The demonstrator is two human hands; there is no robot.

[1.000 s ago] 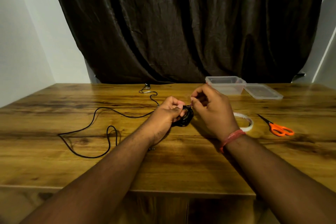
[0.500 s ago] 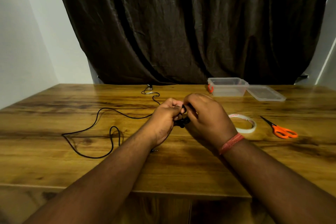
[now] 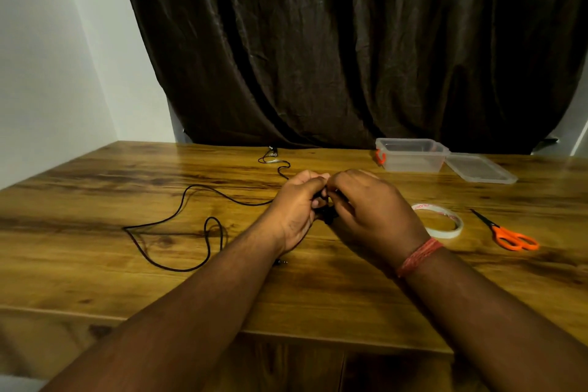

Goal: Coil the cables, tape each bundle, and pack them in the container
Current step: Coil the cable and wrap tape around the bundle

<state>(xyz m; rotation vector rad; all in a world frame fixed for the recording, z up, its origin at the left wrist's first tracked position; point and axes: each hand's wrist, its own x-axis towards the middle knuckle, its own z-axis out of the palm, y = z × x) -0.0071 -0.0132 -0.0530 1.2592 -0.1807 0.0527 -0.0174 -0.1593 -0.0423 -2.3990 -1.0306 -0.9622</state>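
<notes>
A thin black cable [image 3: 191,200] trails in loose loops over the left half of the wooden table [image 3: 95,280]. Part of it is wound into a small coil [image 3: 326,215], mostly hidden between my hands at the table's middle. My left hand [image 3: 296,204] grips the coil with curled fingers. My right hand [image 3: 369,210] closes over the coil from the right, fingers pinching the cable. A jack plug [image 3: 281,261] lies on the table beside my left forearm. The clear plastic container [image 3: 410,154] stands open at the back right, its lid [image 3: 479,168] flat beside it.
A roll of white tape [image 3: 440,221] lies just right of my right hand. Orange-handled scissors [image 3: 506,234] lie further right. A dark curtain [image 3: 318,41] hangs behind the table. The table's front edge runs below my forearms.
My right hand has moved left from an open gap onto the coil, covering it. The loose cable on the left has barely shifted.
</notes>
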